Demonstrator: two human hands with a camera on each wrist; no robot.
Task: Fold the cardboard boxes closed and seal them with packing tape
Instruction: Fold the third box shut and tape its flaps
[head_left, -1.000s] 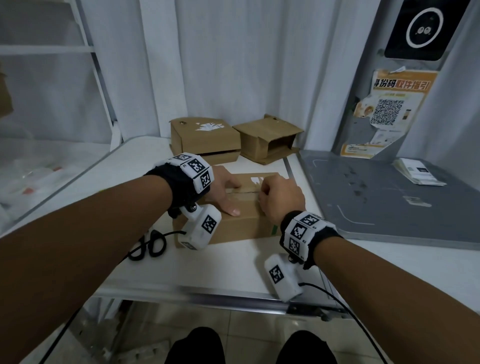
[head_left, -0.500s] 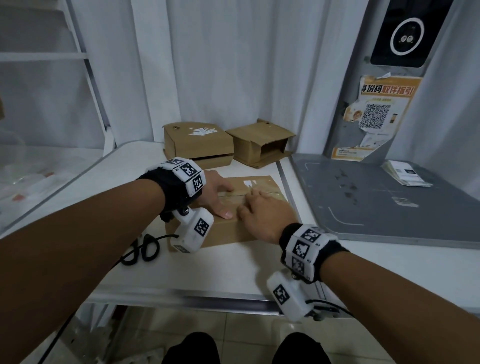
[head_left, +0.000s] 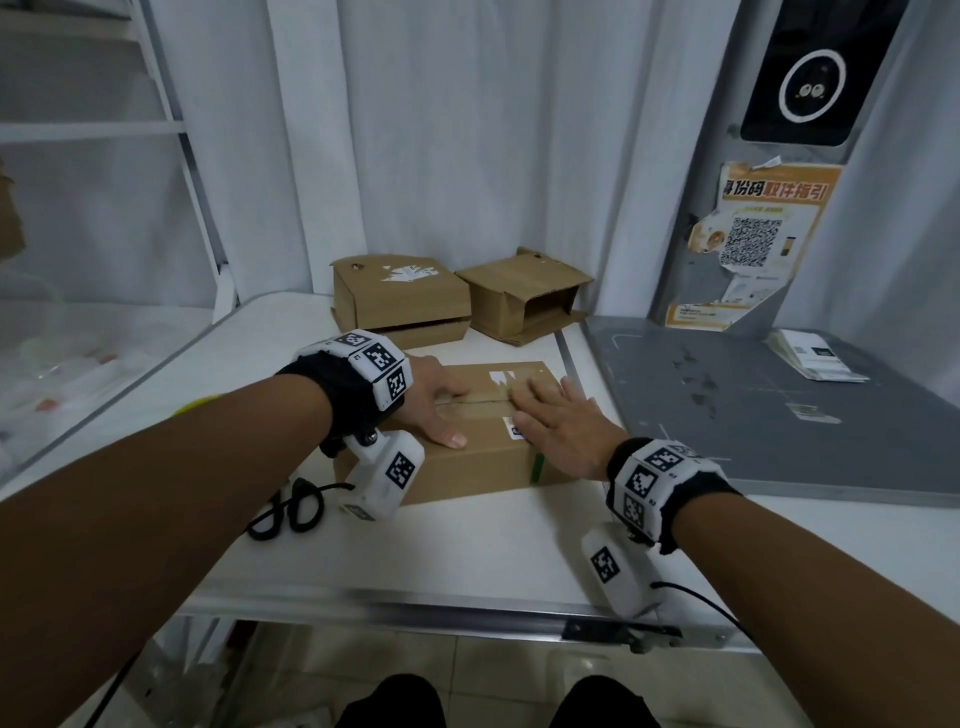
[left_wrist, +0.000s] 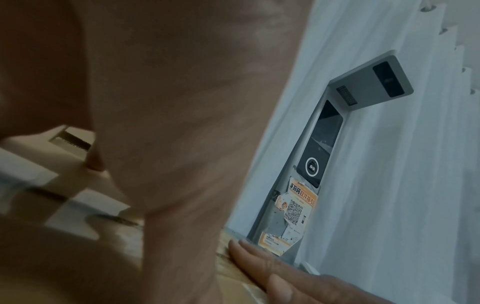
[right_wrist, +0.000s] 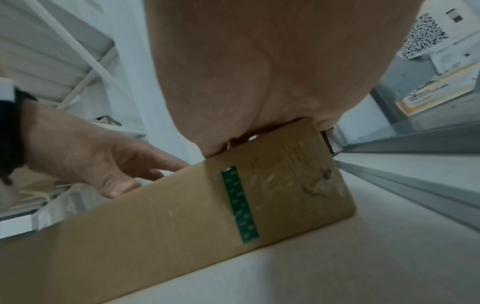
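Box (head_left: 467, 447), closed, is lying on the table (head_left: 467, 545) just in front of two untaped boxes (head_left: 400, 304). A second ago the right hand (head_left: 566, 426) was clenched at the seam; now it is spread flat, released, on the tape (head_left: 467, 410), so the strip is judged to be stuck and being smoothed. The left hand (head_left: 436, 405) is pressed flat beside it, grasping nothing. The box's long axis runs left to right, seam along it.

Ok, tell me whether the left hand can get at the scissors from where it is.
Probably yes: the left hand lies flat on the box, holding nothing, and the scissors lie uncovered on the table just left of it.
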